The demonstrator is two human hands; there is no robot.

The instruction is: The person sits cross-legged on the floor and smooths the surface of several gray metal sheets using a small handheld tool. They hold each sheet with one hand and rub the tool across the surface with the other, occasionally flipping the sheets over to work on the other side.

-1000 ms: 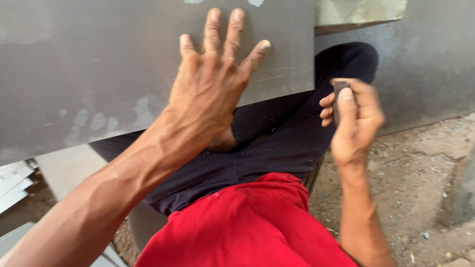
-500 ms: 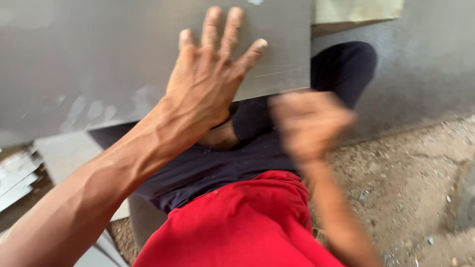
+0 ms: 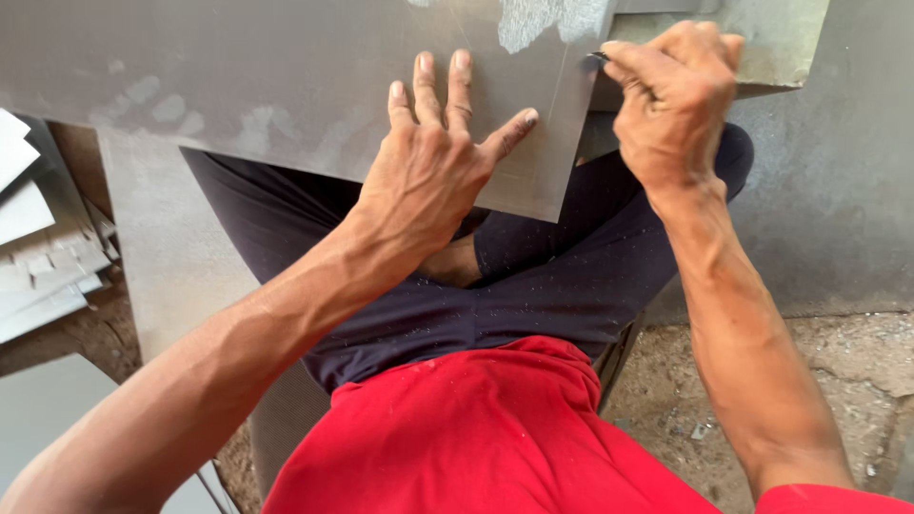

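A large grey sheet [image 3: 286,86], flat and thin, matte in finish, with pale smudges and a lighter scuffed patch near its upper right edge. It rests across the seated person's lap, above the dark trousers [image 3: 533,286], and fills the upper left of the view; its lower right corner hangs over the crossed legs. Its right edge runs nearly vertical, just beside the right hand.

Left hand [image 3: 428,171]: released and pressed palm-down on the sheet near its lower right corner, grasping nothing. The fingers are spread and point away from the body, the thumb angled out to the right, the forearm running in from the lower left with the wrist slightly raised.

Right hand [image 3: 671,95]: clenched around a small dark tool [image 3: 600,57], of which only a short tip shows past the fingers. That tip meets the right edge of the sheet near its top. The knuckles face the camera, the wrist is bent, and the forearm rises from the lower right.

Surroundings: a red shirt [image 3: 495,428] fills the lower centre. A second grey panel [image 3: 838,190] stands behind the legs at right, above a dirt floor [image 3: 685,400] strewn with small debris. A stack of pale cut sheets [image 3: 38,257] lies at the left, well apart from both hands.
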